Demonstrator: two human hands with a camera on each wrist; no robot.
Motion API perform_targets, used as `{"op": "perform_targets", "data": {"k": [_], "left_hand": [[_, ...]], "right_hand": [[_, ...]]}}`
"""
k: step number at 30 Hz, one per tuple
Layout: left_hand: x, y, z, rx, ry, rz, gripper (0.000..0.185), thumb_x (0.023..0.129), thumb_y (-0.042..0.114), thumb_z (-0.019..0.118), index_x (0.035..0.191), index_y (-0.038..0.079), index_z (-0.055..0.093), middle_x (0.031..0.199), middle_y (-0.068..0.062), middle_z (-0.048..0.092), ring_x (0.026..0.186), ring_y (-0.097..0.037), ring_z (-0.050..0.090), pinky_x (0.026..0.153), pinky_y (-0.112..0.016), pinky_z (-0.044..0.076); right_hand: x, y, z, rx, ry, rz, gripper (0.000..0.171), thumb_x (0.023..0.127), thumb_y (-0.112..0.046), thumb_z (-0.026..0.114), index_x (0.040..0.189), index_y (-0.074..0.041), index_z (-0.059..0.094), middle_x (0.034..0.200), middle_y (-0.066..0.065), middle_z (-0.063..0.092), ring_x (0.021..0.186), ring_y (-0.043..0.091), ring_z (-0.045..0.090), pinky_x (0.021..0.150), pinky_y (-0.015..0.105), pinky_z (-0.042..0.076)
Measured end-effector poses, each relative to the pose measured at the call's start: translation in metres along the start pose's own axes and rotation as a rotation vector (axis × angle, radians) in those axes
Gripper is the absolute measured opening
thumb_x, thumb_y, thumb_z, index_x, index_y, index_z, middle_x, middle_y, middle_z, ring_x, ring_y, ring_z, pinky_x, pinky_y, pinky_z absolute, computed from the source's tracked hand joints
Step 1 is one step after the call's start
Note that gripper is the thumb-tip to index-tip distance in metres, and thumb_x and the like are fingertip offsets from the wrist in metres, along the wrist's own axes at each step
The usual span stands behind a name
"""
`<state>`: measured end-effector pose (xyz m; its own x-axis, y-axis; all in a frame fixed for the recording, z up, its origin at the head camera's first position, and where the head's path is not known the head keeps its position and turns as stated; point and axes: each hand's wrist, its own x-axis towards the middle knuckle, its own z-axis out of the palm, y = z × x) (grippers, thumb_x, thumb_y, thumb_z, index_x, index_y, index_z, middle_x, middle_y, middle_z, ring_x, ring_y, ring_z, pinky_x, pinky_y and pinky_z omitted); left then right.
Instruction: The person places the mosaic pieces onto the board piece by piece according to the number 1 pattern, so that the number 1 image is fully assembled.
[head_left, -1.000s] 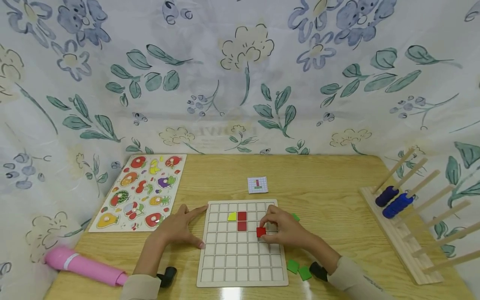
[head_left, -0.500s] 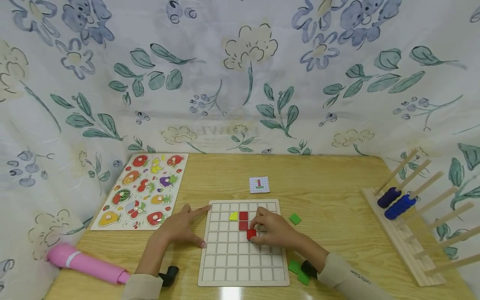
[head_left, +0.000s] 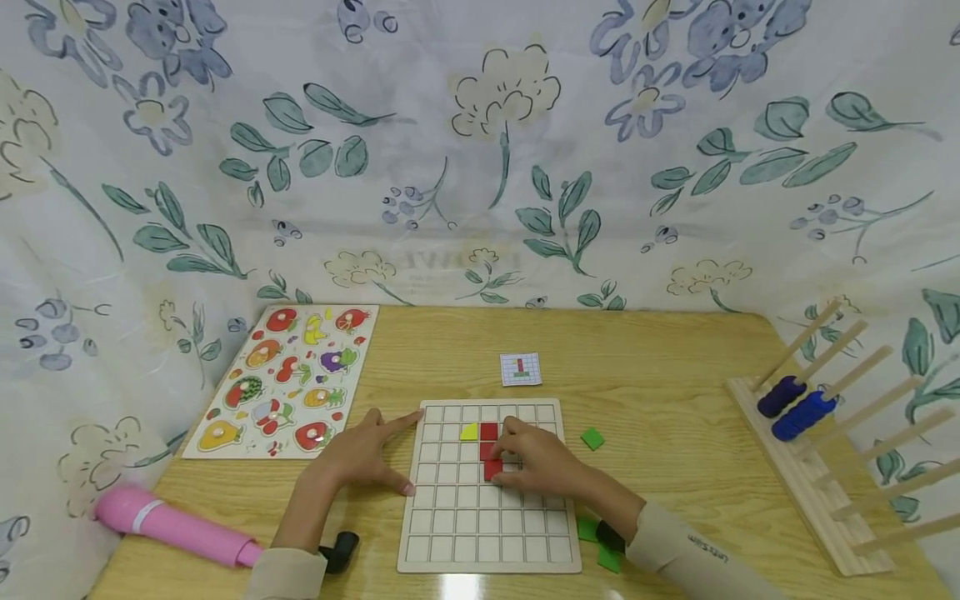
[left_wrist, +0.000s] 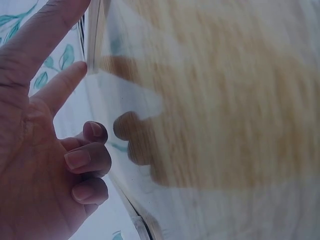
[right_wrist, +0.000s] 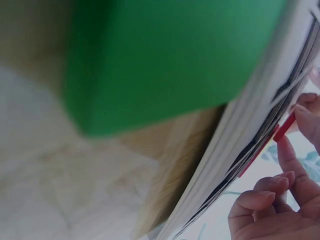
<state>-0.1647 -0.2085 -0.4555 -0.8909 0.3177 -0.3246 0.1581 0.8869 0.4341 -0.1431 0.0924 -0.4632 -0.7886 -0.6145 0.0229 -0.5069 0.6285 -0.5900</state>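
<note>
A wooden grid board (head_left: 407, 550) lies on the table. My left hand (head_left: 360, 457) touches its left edge with outstretched index finger and thumb; in the left wrist view the other fingers of the left hand (left_wrist: 45, 150) are curled. My right hand (head_left: 543, 462) pinches a red square tile (head_left: 492, 471) between thumb and index finger, low over the grid. The right wrist view shows this tile tilted, one edge at the board. Straight above it in the column lie another red tile (head_left: 487, 451), partly behind my fingers, and a red tile (head_left: 488, 431) beside a yellow rounded tile (head_left: 468, 432).
A small pattern card (head_left: 521, 369) lies behind the board. Right of the board are a green tile (head_left: 592, 438) and more green tiles (head_left: 609, 559) near my wrist. A fruit puzzle (head_left: 281, 383) and pink microphone (head_left: 180, 529) lie left; a wooden peg rack (head_left: 817, 483) stands right.
My right hand has carried the red tile leftward across the grid, to just below the two red tiles. The left hand has stayed at the board's edge.
</note>
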Motion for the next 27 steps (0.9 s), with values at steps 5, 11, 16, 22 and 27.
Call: {"op": "perform_targets", "data": {"k": [5, 11, 16, 22, 27], "left_hand": [[0.0, 0.0, 0.0, -0.005, -0.004, 0.002, 0.11, 0.055, 0.055, 0.092, 0.151, 0.037, 0.041, 0.099, -0.009, 0.042, 0.069, -0.021, 0.044, 0.06, -0.034, 0.037], [-0.001, -0.002, 0.001, -0.02, -0.002, 0.007, 0.11, 0.055, 0.055, 0.092, 0.151, 0.036, 0.042, 0.098, -0.009, 0.043, 0.07, -0.022, 0.044, 0.061, -0.035, 0.036], [-0.001, -0.002, 0.0, -0.02, 0.0, 0.008, 0.11, 0.055, 0.054, 0.092, 0.151, 0.036, 0.042, 0.099, -0.009, 0.043, 0.07, -0.022, 0.044, 0.061, -0.035, 0.037], [-0.002, -0.002, 0.001, -0.01, -0.001, 0.0, 0.11, 0.055, 0.055, 0.092, 0.151, 0.037, 0.041, 0.1, -0.009, 0.044, 0.071, -0.022, 0.046, 0.061, -0.035, 0.039], [0.0, -0.004, 0.002, -0.007, -0.006, -0.01, 0.11, 0.055, 0.057, 0.091, 0.151, 0.039, 0.04, 0.101, -0.009, 0.045, 0.072, -0.022, 0.046, 0.063, -0.036, 0.039]], "right_hand": [[0.001, 0.0, 0.004, -0.046, 0.004, -0.031, 0.022, 0.083, -0.024, 0.081, 0.1, -0.01, 0.075, 0.087, -0.005, 0.045, 0.075, 0.005, 0.042, 0.066, 0.018, 0.039], [0.0, 0.0, 0.007, -0.095, 0.031, -0.049, 0.022, 0.084, -0.029, 0.08, 0.099, -0.014, 0.075, 0.087, -0.008, 0.043, 0.074, 0.003, 0.041, 0.065, 0.017, 0.038], [-0.001, 0.0, 0.009, -0.163, 0.059, -0.088, 0.022, 0.083, -0.032, 0.081, 0.096, -0.015, 0.077, 0.087, -0.009, 0.043, 0.072, 0.003, 0.041, 0.064, 0.016, 0.038], [-0.002, -0.001, 0.007, -0.17, 0.094, -0.115, 0.022, 0.082, -0.033, 0.081, 0.096, -0.016, 0.077, 0.088, -0.008, 0.044, 0.072, 0.003, 0.041, 0.063, 0.016, 0.037], [-0.007, 0.002, -0.005, -0.042, 0.133, -0.094, 0.021, 0.085, -0.03, 0.08, 0.099, -0.015, 0.077, 0.087, 0.0, 0.047, 0.071, 0.004, 0.038, 0.062, 0.017, 0.035]]}}
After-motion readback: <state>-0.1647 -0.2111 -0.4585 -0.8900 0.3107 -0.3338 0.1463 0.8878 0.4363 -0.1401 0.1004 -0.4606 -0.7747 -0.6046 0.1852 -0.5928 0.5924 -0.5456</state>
